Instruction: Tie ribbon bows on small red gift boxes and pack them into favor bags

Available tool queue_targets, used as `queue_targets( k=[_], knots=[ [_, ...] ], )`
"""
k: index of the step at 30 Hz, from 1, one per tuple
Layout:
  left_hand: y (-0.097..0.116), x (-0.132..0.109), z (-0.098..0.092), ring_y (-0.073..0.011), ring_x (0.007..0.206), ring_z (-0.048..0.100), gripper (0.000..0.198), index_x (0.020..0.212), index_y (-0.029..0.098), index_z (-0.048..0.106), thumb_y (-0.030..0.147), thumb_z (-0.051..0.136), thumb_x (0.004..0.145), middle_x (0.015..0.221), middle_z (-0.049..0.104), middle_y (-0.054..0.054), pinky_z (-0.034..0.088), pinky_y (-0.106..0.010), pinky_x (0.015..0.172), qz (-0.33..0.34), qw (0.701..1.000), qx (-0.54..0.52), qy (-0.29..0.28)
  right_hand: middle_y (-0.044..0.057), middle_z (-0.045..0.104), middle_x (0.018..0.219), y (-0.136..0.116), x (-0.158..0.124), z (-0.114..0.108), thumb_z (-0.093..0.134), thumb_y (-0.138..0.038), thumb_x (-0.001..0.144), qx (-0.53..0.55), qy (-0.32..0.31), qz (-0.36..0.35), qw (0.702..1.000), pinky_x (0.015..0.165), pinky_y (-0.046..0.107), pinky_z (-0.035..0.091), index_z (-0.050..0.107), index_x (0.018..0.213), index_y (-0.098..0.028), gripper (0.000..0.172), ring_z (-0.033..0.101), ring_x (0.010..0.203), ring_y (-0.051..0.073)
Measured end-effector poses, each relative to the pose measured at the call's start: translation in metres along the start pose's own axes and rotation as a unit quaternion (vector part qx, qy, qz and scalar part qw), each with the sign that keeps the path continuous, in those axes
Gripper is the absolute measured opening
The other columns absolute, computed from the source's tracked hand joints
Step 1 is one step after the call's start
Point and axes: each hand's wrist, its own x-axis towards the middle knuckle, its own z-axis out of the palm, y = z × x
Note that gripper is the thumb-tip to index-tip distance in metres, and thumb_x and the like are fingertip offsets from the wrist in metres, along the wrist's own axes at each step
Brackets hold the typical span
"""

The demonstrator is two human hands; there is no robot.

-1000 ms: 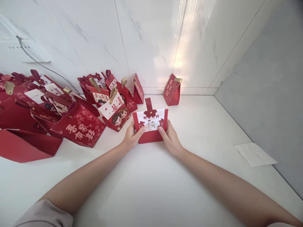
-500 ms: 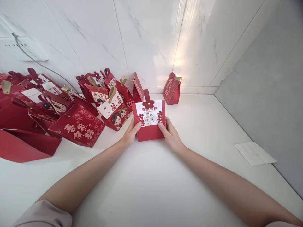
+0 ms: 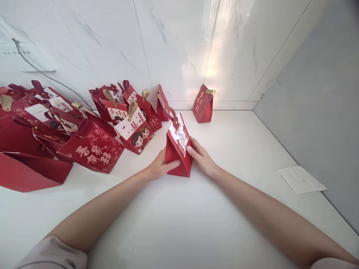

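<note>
A red gift box (image 3: 178, 169) with a white printed front panel and a dark red loop handle is held upright at the centre, turned so its open-looking triangular side shows. My left hand (image 3: 162, 166) grips its left side, the thumb lying across the red side. On the right, my right hand (image 3: 202, 157) holds the printed face with thumb and fingers. Just left of the held box stands a white-and-red box (image 3: 135, 130) with two cartoon figures and a gold loop.
Several more red boxes crowd the left, a large one (image 3: 94, 151) nearest. Against the tiled wall (image 3: 174, 48) stand a narrow box (image 3: 162, 104) and another with a gold loop (image 3: 203, 105). A white paper (image 3: 301, 179) lies at the right edge. A cable (image 3: 50, 77) hangs at left.
The held box has been turned about its upright axis, so its front now faces right and its side shows. My left hand has moved slightly down, its thumb shifting onto that side.
</note>
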Motion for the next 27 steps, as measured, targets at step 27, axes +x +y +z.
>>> queue_targets(
  k=[27],
  knots=[
    [-0.005, 0.002, 0.006, -0.0280, 0.132, 0.049, 0.059, 0.142, 0.027, 0.042, 0.053, 0.052, 0.091, 0.145, 0.051, -0.006, 0.043, -0.044, 0.110, -0.074, 0.971, -0.151, 0.171, 0.007, 0.022, 0.162, 0.002, -0.009, 0.015, 0.077, -0.044, 0.075, -0.101, -0.019, -0.074, 0.992, 0.114, 0.050, 0.038, 0.014, 0.155, -0.032, 0.103, 0.030, 0.145, 0.028]
  ],
)
